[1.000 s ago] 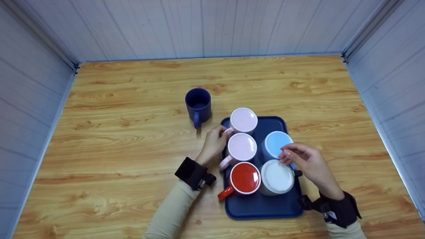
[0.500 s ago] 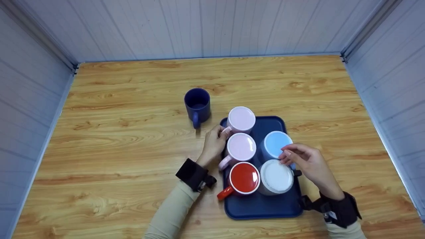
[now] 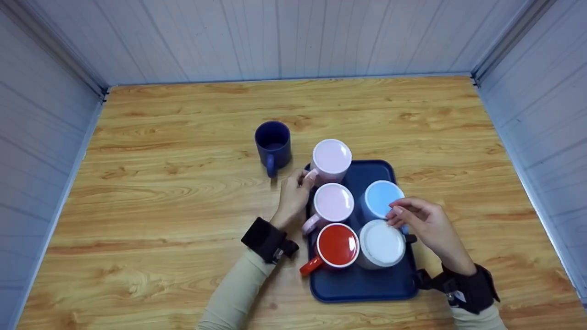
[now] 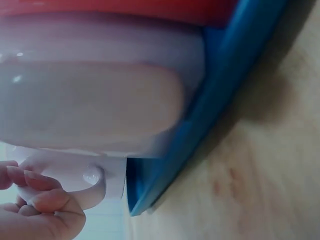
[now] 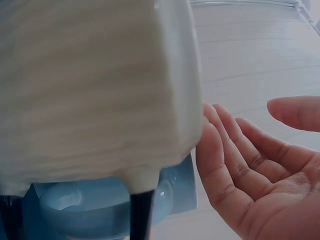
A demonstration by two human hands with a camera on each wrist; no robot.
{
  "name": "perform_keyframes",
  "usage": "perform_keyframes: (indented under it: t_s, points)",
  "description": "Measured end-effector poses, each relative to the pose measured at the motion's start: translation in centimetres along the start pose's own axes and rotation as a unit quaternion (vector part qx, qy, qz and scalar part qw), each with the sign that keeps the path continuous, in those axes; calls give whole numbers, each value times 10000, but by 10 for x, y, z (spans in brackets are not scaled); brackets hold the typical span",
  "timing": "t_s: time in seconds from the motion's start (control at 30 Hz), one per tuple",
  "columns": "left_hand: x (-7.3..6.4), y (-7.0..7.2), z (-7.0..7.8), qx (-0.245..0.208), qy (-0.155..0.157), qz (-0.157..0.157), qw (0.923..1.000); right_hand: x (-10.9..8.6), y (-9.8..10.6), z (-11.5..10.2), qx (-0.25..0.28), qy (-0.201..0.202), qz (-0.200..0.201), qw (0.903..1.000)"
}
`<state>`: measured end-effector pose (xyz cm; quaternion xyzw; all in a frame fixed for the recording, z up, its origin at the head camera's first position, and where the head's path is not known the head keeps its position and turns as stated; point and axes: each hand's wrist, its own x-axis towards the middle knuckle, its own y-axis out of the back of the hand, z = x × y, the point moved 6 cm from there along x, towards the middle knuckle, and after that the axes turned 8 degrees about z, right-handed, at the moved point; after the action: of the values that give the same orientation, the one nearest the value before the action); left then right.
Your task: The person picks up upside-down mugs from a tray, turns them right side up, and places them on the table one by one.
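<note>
In the head view my left hand (image 3: 293, 195) pinches the handle of a pink mug (image 3: 331, 158), bottom up at the far left of the navy tray (image 3: 362, 288). In the left wrist view fingers (image 4: 50, 200) curl at that handle. A second upside-down pink mug (image 3: 334, 202) and a red mug (image 3: 338, 246) stand nearer me in the same column. My right hand (image 3: 426, 224) hovers over the upside-down light blue mug (image 3: 380, 197) and white mug (image 3: 382, 244), fingers loosely bent, thumb apart in the right wrist view, holding nothing.
A navy mug (image 3: 273, 146) stands upright on the wooden table (image 3: 160, 206), left of the tray, handle toward me. Pale panel walls (image 3: 293, 41) enclose the table at the back and both sides. The white mug's dark handle (image 3: 411, 239) points right.
The far pink mug, held by its handle, has shifted away from me and slightly left, apparently raised, widening its gap from the second pink mug. The right hand has stayed almost still.
</note>
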<state>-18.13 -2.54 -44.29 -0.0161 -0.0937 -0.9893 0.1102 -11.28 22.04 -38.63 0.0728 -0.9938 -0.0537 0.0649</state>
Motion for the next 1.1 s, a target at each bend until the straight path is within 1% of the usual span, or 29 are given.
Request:
perform_keyframes:
  t_s: [0.1,0.2,0.3,0.4,0.43,0.47,0.57,0.63,0.67,0.8,0.87,0.9,1.0,1.07,1.1]
  points:
    - [1,3,4,-411,101,0,9991,0,-2,-2,106,31,-2,9999]
    - [2,7,11,-790,88,61,9968,0,-4,-6,142,125,-38,9998]
    - [2,9,18,-1484,210,59,9887,0,-4,-8,76,130,38,9999]
    - [2,10,27,-2019,286,26,9790,1,-5,-9,-121,1,157,9998]
    - [2,11,30,-2119,286,15,9769,1,-5,-9,-213,-48,192,9996]
    - [1,12,33,-2126,275,20,9767,1,-6,-10,-279,-98,220,9993]
    - [-3,15,41,-2151,419,28,9757,0,-7,-12,-444,-161,256,9986]
    - [-7,16,45,-2159,569,0,9748,-1,-9,-14,-392,-124,242,9989]
    - [-9,16,47,-2206,663,-34,9731,-1,-10,-15,-340,-92,222,9991]
    - [-17,14,56,-2489,945,-179,9637,-2,-17,-18,-72,22,69,9999]
    - [-21,12,60,-2765,1067,-277,9547,-3,-22,-20,47,73,9,10000]
    - [-24,11,62,-2933,1142,-333,9486,-4,-24,-21,101,68,-5,9999]
    - [-31,5,67,-3479,1409,-534,9253,-5,-33,-24,250,88,-16,9996]
    - [-36,0,69,-3830,1623,-685,9068,-7,-39,-25,368,84,-25,9993]
    - [-38,-2,69,-3952,1709,-744,8995,-7,-42,-25,372,73,-37,9993]
